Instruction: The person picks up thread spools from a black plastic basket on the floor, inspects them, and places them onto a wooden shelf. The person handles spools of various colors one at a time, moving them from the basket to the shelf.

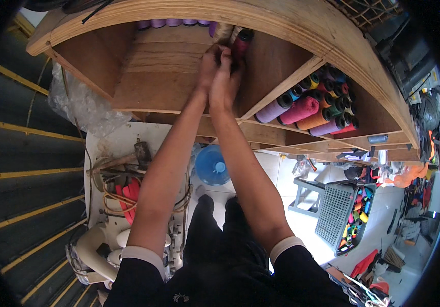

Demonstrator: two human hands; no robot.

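Both my arms reach up into a wooden shelf compartment, and the hands come together at its right side. My left hand [209, 66] has curled fingers, just below a beige thread spool [223, 33]. Against it, my right hand [223, 84] is closed too, with its thumb up and its other fingers mostly hidden. A dark red thread spool [241, 46] with a black end stands right above the right hand. The hands cover whatever is between them. Several purple thread spools [174, 22] line the back of the compartment.
The wooden shelf [179, 10] curves overhead. Its right compartment holds several colored thread spools [302, 110]. Below are a blue water jug [212, 165], a grey stool [307, 197] and a grey crate [327, 220] of colorful spools. A hammer [122, 159] lies on the white table [102, 133] at left.
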